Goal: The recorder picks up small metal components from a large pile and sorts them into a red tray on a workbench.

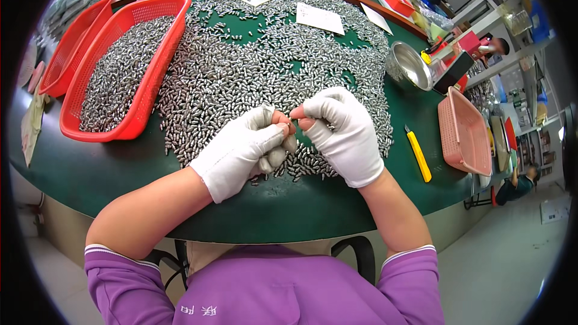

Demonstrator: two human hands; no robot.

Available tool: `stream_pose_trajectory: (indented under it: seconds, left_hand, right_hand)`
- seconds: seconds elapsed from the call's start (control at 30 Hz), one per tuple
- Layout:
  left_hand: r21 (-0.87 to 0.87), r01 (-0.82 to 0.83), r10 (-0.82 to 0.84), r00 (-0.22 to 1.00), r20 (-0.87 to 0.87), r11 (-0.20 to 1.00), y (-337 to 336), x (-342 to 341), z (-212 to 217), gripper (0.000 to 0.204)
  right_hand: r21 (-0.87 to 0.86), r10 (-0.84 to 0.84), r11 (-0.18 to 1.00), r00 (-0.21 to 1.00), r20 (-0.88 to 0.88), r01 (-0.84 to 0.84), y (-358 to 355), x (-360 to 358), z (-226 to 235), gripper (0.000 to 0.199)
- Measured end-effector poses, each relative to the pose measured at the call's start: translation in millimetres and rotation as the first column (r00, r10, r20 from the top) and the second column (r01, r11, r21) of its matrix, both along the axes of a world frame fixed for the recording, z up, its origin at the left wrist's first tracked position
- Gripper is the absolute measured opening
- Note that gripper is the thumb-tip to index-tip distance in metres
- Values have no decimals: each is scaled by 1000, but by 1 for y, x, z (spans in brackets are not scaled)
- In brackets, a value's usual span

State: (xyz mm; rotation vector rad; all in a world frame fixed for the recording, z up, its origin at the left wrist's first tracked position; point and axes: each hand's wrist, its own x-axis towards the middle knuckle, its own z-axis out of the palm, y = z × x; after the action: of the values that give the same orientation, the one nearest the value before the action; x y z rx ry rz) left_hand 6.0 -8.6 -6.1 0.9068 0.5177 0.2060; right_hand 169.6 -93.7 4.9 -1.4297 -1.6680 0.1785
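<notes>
Far left: 2 red mesh baskets sit nested side by side on the green table; the nearer one holds a layer of small silver metal pieces, the outer one shows only its rim. Just right of the baskets, a broad heap of the same small silver pieces covers the table centre and runs down to my hands.

My left hand, in a white glove with bare thumb and forefinger tips, is curled closed at the near edge of the heap. The bare tips pinch toward the right hand; whatever sits between them is too small to make out. The lower fingers are folded in against the palm.

My right hand, same white glove, meets the left, fingertips touching or nearly so. Thumb and forefinger are pinched together, the other fingers arched over the heap. I cannot tell what it grips.

On the heap beyond the hands: 2 white paper slips. Right of the heap: a steel bowl, tilted. Nearer me: a yellow utility knife lying on the bare table, well apart from my right hand. Far right: a pink mesh tray at the table edge.
</notes>
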Motion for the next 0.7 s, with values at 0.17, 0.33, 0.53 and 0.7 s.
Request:
stream_pose_trajectory:
  seconds: [0.17,0.33,0.53,0.7]
  left_hand:
    - [-15,-1,1,999,32,1000,0,-1,-2,14]
    - [-58,1,5,995,98,998,2,-1,-7,18]
    - [-148,-93,120,975,189,985,6,-3,-11,13]
    - [-145,-102,128,974,186,984,7,-3,-12,13]
  right_hand:
    - [19,-126,992,992,-14,126,1,5,-3,13]
    - [-8,-107,994,971,216,112,4,16,-3,11]
    - [-101,69,995,861,504,-20,2,22,2,17]
    - [-140,131,988,794,593,-59,1,24,-1,15]
